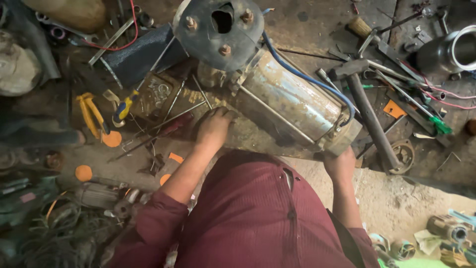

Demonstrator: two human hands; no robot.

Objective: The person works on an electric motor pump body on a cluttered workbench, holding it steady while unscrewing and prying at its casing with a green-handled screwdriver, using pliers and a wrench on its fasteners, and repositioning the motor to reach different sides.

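Packages: none can be made out among the tools and metal parts on the floor.
Labels: none visible on anything in view.
Signs: none in view.
Screens: none in view.
Unclear: small orange discs and scraps lie on the floor, too blurred to tell whether they are labels.

The right hand (340, 164) sits at the lower end of the metal cylinder (290, 99), its fingers tucked out of sight under the end plate, so its grip cannot be made out. The fingertips of the left hand (214, 127) are lost in shadow against the cylinder's underside, and the person's maroon shirt (258, 213) covers the floor beneath and runs off the bottom edge. The steel pot (453, 52) at upper right is cut by the frame, and the dim heap at lower left is perhaps tangled wire (54, 228).
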